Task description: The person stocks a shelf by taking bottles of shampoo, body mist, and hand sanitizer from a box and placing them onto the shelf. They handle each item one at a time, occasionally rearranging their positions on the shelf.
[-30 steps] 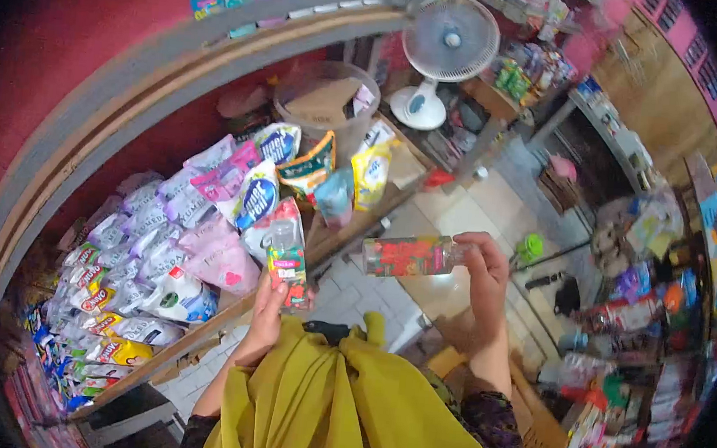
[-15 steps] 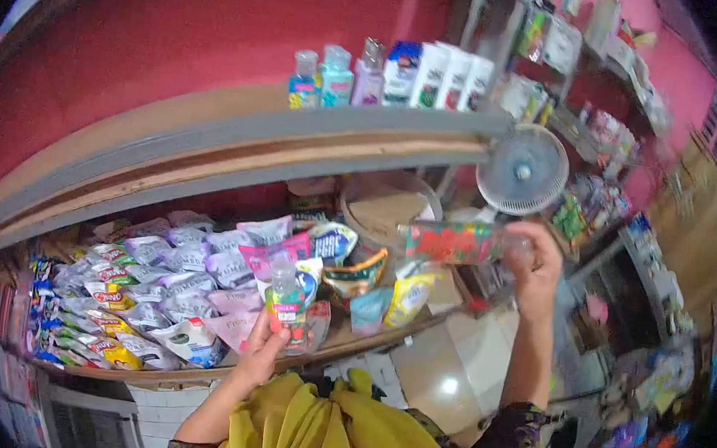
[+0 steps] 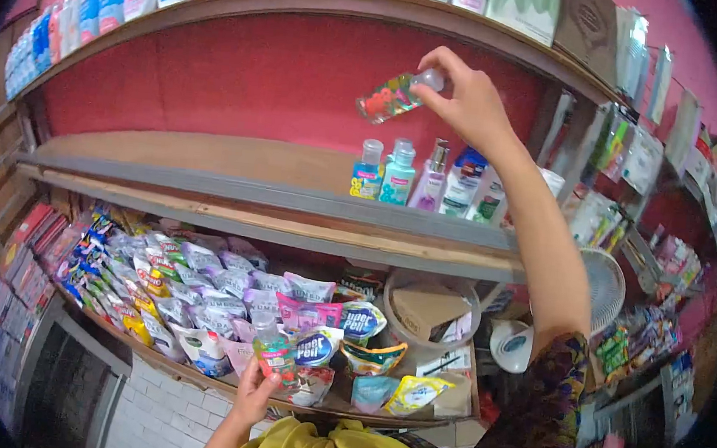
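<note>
Red wall [image 3: 217, 84] backs the shelf [image 3: 185, 153] I face; nearer it, the grip of the right hand [image 3: 465, 97] pinches a printed bottle [image 3: 386, 100] by its cap [image 3: 430, 79], long axis slanting base-down leftward, above standing bottles [image 3: 397, 178]. Lower, the left hand [image 3: 255, 392] wraps a second bottle [image 3: 275, 357], before the pouches [image 3: 224, 303].

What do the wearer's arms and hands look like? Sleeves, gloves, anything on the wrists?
Left hand and right hand: no gloves, watch or bracelet visible. Right sleeve: dark, purple and yellowish pattern, forearm bare beyond it. Left forearm: bare as far as it shows.
</note>
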### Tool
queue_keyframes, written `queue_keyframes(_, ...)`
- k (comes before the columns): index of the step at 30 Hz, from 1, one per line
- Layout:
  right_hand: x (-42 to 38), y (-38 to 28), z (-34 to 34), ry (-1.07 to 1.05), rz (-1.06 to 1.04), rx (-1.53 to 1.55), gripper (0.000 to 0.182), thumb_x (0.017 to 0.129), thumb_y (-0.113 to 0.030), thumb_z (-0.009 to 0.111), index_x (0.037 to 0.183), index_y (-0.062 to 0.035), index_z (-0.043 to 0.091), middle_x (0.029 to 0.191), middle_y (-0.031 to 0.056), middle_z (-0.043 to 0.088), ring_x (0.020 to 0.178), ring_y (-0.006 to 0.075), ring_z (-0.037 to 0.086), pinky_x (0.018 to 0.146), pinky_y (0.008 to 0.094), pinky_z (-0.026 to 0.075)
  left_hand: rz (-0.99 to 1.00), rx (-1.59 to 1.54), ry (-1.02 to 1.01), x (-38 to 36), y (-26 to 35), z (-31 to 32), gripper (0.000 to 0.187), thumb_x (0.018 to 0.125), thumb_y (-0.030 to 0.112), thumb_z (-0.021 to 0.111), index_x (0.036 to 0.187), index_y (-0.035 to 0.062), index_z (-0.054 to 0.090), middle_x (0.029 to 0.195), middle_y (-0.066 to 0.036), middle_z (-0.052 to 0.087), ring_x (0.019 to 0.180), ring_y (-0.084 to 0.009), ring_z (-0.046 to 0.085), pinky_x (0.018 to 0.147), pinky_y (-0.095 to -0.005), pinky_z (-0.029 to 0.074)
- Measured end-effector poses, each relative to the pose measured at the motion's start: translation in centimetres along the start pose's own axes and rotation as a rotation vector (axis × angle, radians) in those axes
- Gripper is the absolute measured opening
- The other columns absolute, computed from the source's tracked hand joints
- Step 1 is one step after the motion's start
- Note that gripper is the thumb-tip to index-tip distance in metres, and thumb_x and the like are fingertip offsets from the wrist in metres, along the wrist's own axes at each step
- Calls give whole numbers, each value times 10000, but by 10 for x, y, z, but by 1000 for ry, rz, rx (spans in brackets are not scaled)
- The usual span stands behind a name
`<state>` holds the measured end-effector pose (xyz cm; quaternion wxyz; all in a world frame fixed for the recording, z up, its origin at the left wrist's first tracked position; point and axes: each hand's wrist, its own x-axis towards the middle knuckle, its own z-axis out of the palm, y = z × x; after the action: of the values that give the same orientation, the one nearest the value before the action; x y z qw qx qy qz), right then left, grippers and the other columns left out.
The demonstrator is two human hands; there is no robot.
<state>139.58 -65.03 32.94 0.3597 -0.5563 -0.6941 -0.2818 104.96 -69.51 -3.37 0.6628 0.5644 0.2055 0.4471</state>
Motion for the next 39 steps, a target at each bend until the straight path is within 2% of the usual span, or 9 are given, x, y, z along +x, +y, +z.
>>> queue_keyframes(3,23,25,38,-244,26,-32,327,758,-373,671,986,-151,596,873,98,681,898,291,641,847,438,402,-16,-67,147,-18,-4,5,454,897,212,573,1281,26,416,1126,-63,570,1024,-156,544,910,-319,416)
queue_keyframes(7,32,45,77,-437,-14,-20,357,708,-427,715,971,-196,647,962,68,684,963,270,628,857,440,400,-38,-60,316,-47,-20,-3,450,900,236,570,1277,42,420,1120,-67,573,1014,-155,551,899,-312,424)
queue_keyframes(14,32,70,108,-633,59,90,390,659,-474,748,950,-219,699,879,19,688,936,196,625,859,441,379,-36,13,438,-67,-29,-3,475,882,301,588,1271,73,438,1098,-37,557,968,-128,540,814,-296,462)
queue_keyframes(18,30,73,117,-677,57,142,318,692,-403,738,949,-219,710,759,16,672,722,129,644,724,334,476,-10,-50,451,-61,-7,15,425,887,281,586,1233,68,461,1102,-33,555,981,-123,530,847,-288,436)
queue_keyframes(19,31,59,110,-782,156,109,255,776,-193,703,1015,-108,683,937,43,691,865,135,630,774,298,494,-11,-50,435,-61,-8,14,421,888,278,586,1231,67,462,1104,-32,555,985,-125,529,850,-290,436)
queue_keyframes(23,32,64,120,-782,119,205,249,803,-183,685,1022,-65,674,933,54,688,868,122,619,750,282,498,11,-31,445,-60,-7,15,444,889,277,584,1253,62,447,1112,-34,555,1003,-129,529,862,-298,435)
queue_keyframes(26,34,67,120,-820,103,266,271,810,-192,686,1037,-46,669,932,50,686,864,118,616,741,278,500,21,-65,413,-62,-13,8,449,908,167,558,1306,42,393,1162,-68,548,1024,-160,548,860,-355,495)
queue_keyframes(34,38,51,102,-887,194,226,289,810,-213,692,1050,-53,679,913,39,684,821,108,602,723,272,496,31,-70,404,-58,-14,4,463,908,183,562,1313,44,386,1145,-64,559,1022,-159,552,886,-318,460)
queue_keyframes(39,35,69,112,-812,106,306,276,789,-275,695,1014,-115,709,827,59,691,652,135,606,647,296,510,2,-46,385,-58,-18,0,466,905,209,572,1303,47,393,1137,-63,558,1027,-162,548,899,-330,453)
